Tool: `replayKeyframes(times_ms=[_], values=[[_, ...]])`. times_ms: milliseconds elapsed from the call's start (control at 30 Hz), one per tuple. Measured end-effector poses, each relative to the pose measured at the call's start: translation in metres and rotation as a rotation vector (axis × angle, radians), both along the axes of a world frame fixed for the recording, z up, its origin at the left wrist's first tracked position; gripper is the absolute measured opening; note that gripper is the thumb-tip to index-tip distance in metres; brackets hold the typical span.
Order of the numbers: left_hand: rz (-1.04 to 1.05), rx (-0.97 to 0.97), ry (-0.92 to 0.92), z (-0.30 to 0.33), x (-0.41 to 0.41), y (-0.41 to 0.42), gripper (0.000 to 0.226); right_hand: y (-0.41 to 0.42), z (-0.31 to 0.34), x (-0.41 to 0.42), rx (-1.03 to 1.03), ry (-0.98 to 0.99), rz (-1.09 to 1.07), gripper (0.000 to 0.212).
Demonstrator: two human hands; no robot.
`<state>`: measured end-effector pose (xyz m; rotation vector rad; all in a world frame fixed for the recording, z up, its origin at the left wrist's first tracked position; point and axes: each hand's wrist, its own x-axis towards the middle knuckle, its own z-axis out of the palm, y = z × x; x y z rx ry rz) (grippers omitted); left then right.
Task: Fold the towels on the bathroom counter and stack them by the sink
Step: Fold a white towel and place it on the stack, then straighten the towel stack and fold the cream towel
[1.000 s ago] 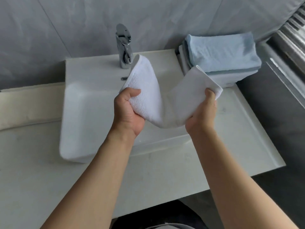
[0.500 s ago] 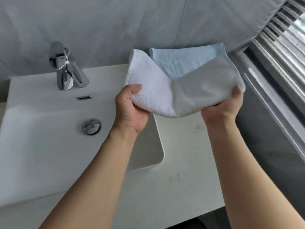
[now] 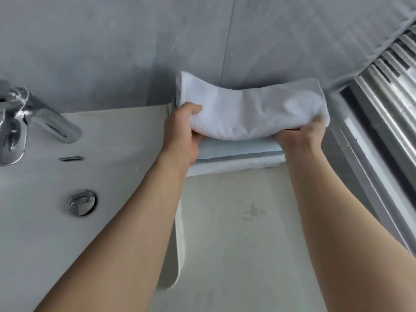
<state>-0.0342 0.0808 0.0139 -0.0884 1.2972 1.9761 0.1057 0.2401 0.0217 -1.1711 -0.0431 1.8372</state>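
A folded white towel point(image 3: 252, 111) is held by both ends just over the stack of folded towels point(image 3: 238, 154) at the back of the counter, right of the sink. My left hand point(image 3: 183, 129) grips its left end, thumb on top and fingers underneath. My right hand point(image 3: 301, 134) grips its right end from below. The towel sags slightly in the middle and touches the light blue towel on top of the stack. A white towel lies at the stack's bottom.
The white sink basin point(image 3: 112, 136) with its chrome faucet point(image 3: 33, 124) and drain plug point(image 3: 82, 202) lies to the left. The pale counter point(image 3: 243, 233) stretches before the stack. A grey wall point(image 3: 157, 41) stands behind, and a metal-slatted window frame point(image 3: 382, 104) runs along the right.
Both hands carried the white towel away from over the sink, rightward and back, and lowered it onto the stack. The view shifted right with them.
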Motion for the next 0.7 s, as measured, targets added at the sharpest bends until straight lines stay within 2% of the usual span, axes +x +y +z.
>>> replayKeyframes(times_ms=[67, 133, 233, 333, 433, 467, 500, 567, 600, 700], values=[[0.052, -0.23, 0.069, -0.014, 0.003, -0.004, 0.026, -0.001, -0.011, -0.004, 0.005, -0.211, 0.052, 0.034], [0.109, -0.317, 0.166, -0.022, 0.01, -0.007, 0.018, 0.0, -0.021, -0.007, 0.005, -0.307, 0.033, 0.013], [0.172, -0.354, 0.347, -0.027, 0.023, -0.009, 0.039, -0.002, -0.025, -0.01, 0.02, -0.42, 0.018, 0.011], [0.188, -0.487, 0.515, -0.03, 0.025, -0.014, 0.042, -0.004, -0.028, -0.007, 0.12, -0.582, -0.038, 0.038], [0.158, -0.706, 0.678, -0.036, 0.023, -0.019, 0.027, -0.009, -0.035, -0.002, 0.293, -0.721, -0.045, 0.069], [0.136, -0.758, 0.703, -0.038, 0.024, -0.02, 0.015, -0.012, -0.039, 0.0, 0.365, -0.838, -0.001, 0.077], [0.103, -0.8, 0.714, -0.041, 0.025, -0.021, 0.013, -0.016, -0.043, 0.002, 0.449, -1.005, 0.086, 0.08], [0.022, -0.858, 0.761, -0.045, 0.028, -0.023, 0.04, -0.027, -0.053, 0.005, 0.585, -1.343, 0.322, 0.081], [-0.012, -0.89, 0.808, -0.046, 0.029, -0.024, 0.043, -0.034, -0.058, 0.006, 0.629, -1.45, 0.432, 0.078], [-0.06, -0.913, 0.849, -0.047, 0.028, -0.029, 0.038, -0.053, -0.068, 0.01, 0.697, -1.536, 0.638, 0.07]])
